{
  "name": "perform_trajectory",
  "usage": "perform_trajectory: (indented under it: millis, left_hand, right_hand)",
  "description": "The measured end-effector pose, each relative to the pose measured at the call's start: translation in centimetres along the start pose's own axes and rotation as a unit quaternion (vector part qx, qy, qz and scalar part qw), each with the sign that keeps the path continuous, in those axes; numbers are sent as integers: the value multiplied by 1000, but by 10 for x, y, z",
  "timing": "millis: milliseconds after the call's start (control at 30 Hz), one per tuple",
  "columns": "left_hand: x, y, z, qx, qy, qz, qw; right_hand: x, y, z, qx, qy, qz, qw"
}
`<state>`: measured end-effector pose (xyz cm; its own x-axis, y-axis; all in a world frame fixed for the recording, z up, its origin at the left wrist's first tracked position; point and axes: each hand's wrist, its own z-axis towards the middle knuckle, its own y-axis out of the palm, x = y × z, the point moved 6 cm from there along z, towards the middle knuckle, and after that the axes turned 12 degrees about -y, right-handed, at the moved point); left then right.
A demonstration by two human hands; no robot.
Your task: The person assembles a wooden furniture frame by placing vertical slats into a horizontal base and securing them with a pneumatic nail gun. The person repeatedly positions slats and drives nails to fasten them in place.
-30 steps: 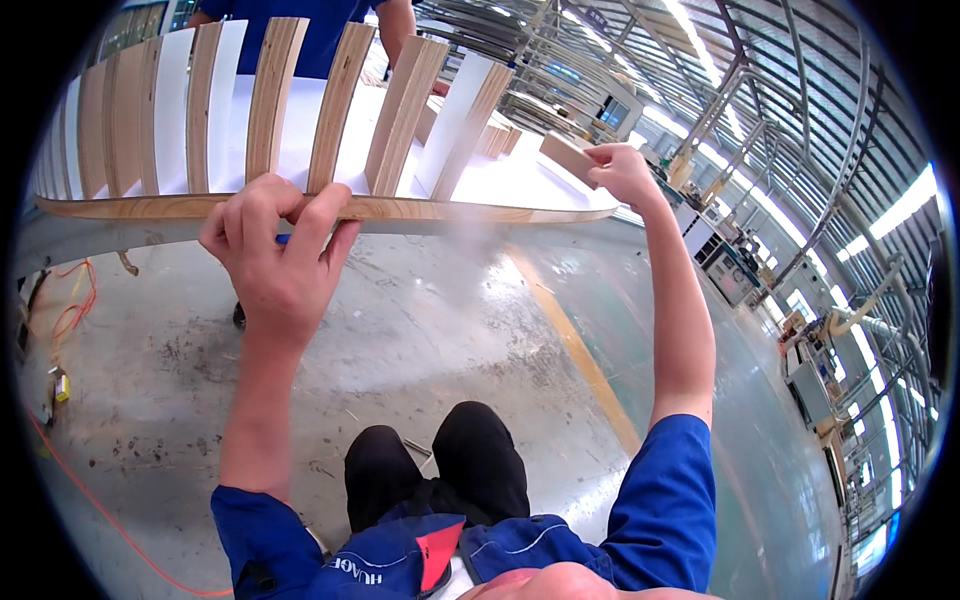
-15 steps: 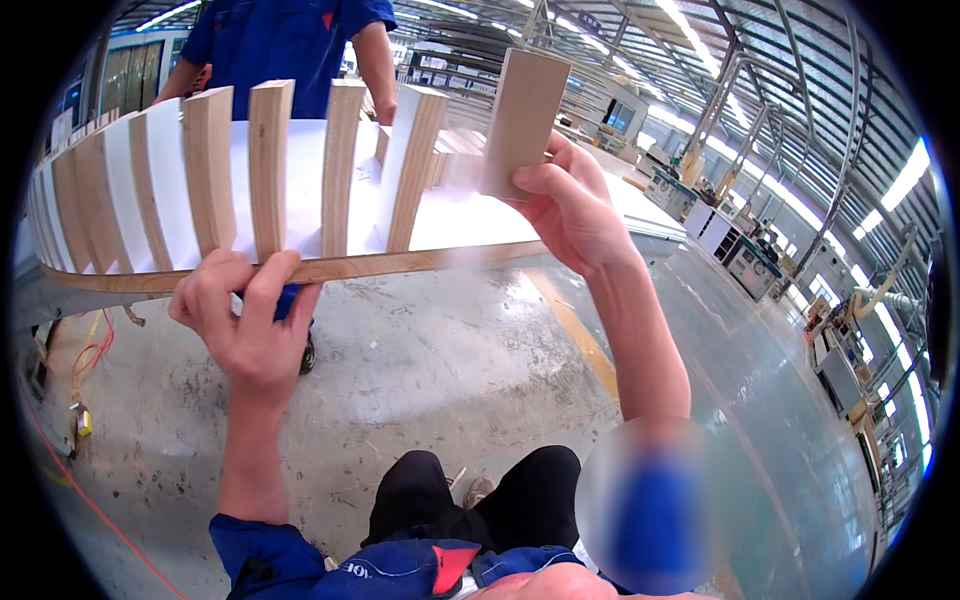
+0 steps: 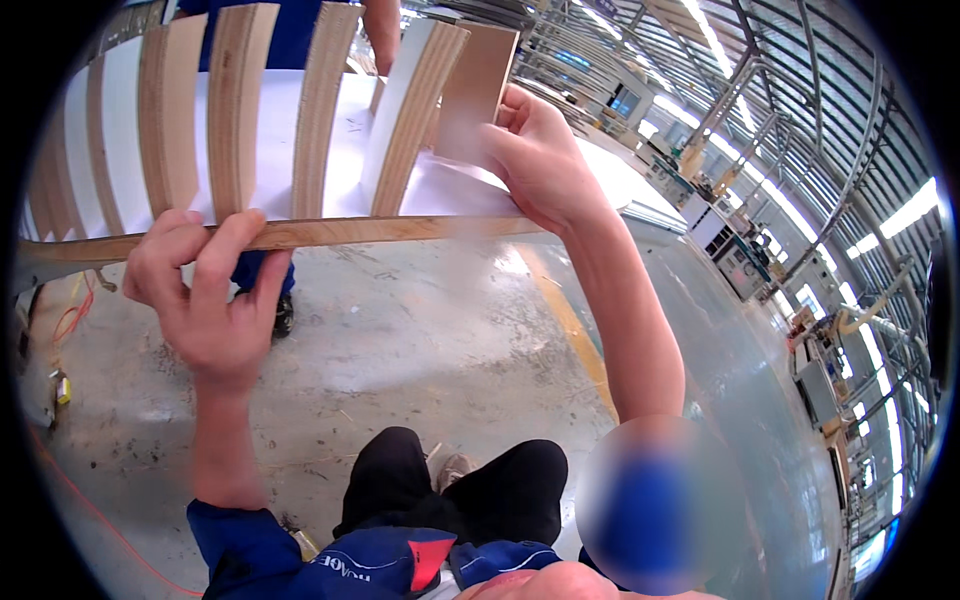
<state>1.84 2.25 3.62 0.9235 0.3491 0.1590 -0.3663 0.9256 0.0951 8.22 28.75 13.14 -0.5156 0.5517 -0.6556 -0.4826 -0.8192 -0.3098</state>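
My right hand (image 3: 545, 165) is closed around a flat rectangular wooden block (image 3: 480, 90), held upright just right of the end slat in a row. The block's lower end is blurred, so I cannot tell whether it touches the white-topped board (image 3: 450, 190). On that board stand several upright wooden slats (image 3: 325, 110), some with white faces, spaced along its curved front. My left hand (image 3: 215, 310) grips the board's bare wooden edge (image 3: 380, 230), fingertips over the top near the feet of two slats and thumb below the rim.
Across the board stands another person in blue, an arm (image 3: 381, 35) hanging beside the slats. A red hose (image 3: 110, 530) trails over the concrete floor at lower left. A yellow floor line (image 3: 570, 325) runs below my right forearm. Machines (image 3: 740, 265) stand along the right side.
My right hand has brought the block left and lower, close beside the end slat. My left hand keeps its hold on the board edge. The whole view has shifted slightly.
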Motion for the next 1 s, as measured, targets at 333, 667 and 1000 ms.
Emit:
perform_trajectory:
  millis: [333, 667, 1000]
  left_hand:
    - [-1, 1, 3, 13, -8, -24, 1000]
    - [-2, 0, 3, 22, 4, -17, 1000]
    - [-3, 4, 0, 28, 11, -11, 999]
  right_hand:
    - [-10, -11, -9, -82, 15, -221, 972]
    - [-57, -6, -28, -123, -70, -94, 985]
    - [-33, 13, -9, -114, -70, -186, 973]
